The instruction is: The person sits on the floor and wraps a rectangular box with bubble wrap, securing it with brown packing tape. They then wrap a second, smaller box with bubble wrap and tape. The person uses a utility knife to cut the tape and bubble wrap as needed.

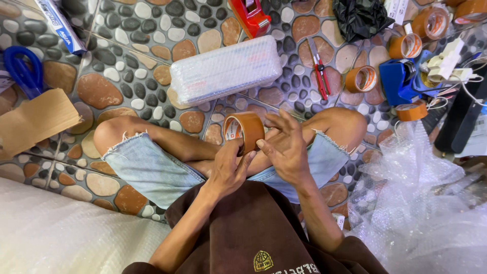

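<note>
Left hand (227,170) comes up from below, fingers closed around the near rim of the brown roll of packing tape (244,131); the roll stands on edge above the crossed legs, its open core facing left; right hand (286,147) sits just beside it on the right, fingers spread and only loosely curled, fingertips picking at the outer band, nothing gripped; beyond the knees, a bubble-wrapped rectangular parcel (225,69) lies on the pebble-patterned floor (127,76); farther still, a red tape dispenser (249,16).

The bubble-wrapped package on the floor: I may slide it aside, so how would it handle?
The bubble-wrapped package lies flat and box-shaped, so it probably slides rather than rolls. Its wrap looks smooth, perhaps slippery to grip. It seems to keep its shape, so likely stiff inside.
</note>
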